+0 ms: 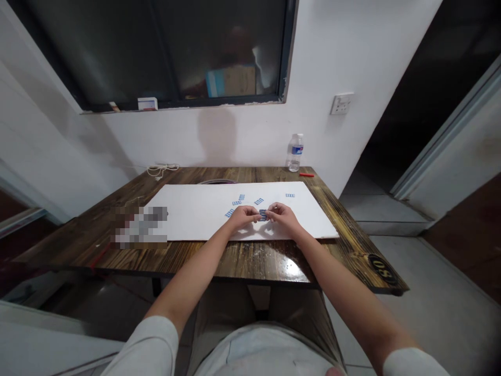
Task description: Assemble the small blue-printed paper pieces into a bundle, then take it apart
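Between my two hands, just over the front part of a white board (pixel 188 214), is a small dark blue piece (pixel 263 214), too small to name its kind. My left hand (pixel 245 217) pinches its left side, thumb and fingertips together. My right hand (pixel 282 215) pinches it from the right. Several small blue rectangular pieces lie on the board beyond my hands: one (pixel 229 213) close to my left hand, a pair (pixel 238 199) farther back, one (pixel 259 201) behind the held piece, and one (pixel 290 195) at the back right.
The board lies on a dark wooden table (pixel 250 261). A water bottle (pixel 296 153) and a red pen-like stick (pixel 307 175) are at the back right. A white cable (pixel 162 168) lies at the back left. A blurred-out patch (pixel 141 228) covers something at the board's left end.
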`<state>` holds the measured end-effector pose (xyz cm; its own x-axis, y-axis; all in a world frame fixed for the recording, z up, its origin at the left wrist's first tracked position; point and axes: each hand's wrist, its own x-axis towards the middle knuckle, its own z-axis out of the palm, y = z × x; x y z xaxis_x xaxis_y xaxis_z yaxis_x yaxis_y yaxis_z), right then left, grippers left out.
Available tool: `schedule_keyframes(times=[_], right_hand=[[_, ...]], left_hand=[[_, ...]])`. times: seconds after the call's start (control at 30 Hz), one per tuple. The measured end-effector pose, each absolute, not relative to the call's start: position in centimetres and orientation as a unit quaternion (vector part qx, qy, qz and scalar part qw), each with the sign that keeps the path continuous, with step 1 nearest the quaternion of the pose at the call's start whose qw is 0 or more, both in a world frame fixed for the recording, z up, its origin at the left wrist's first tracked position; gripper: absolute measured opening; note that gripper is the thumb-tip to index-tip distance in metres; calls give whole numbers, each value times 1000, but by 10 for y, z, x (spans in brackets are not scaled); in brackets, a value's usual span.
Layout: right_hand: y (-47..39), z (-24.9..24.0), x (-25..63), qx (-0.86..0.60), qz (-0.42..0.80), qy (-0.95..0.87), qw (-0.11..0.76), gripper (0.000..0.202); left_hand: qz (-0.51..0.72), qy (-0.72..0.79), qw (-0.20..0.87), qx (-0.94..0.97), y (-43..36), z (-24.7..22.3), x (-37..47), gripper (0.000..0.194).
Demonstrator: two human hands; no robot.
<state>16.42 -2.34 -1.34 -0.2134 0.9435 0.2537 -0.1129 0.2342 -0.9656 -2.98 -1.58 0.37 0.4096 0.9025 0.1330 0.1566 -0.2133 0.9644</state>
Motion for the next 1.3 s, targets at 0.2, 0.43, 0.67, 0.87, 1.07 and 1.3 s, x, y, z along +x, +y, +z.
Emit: schedule_keyframes(times=[0.2,0.43,0.67,0.87,1.07,1.3], right_hand=[[-25,-14,164,-367,496,-594,516,46],[-18,-17,171,-411,411,-625,521,38],[-10,-15,200,-604,129,-661,426,29],[-11,-15,213,-685,26,-676,272,43],[-11,-16,220,-722,74,-666,174,45],[-11,-6,228,-737,61,-656,151,37]], left_hand=[[380,379,499,680,-12,-1,-31,39],[404,405,465,676,-10,1,-32,41],[442,422,448,652,-8,3,-33,44],[448,431,449,642,-6,2,-33,44],[454,431,451,636,-6,4,-33,43],[455,432,452,633,-5,0,-32,42]])
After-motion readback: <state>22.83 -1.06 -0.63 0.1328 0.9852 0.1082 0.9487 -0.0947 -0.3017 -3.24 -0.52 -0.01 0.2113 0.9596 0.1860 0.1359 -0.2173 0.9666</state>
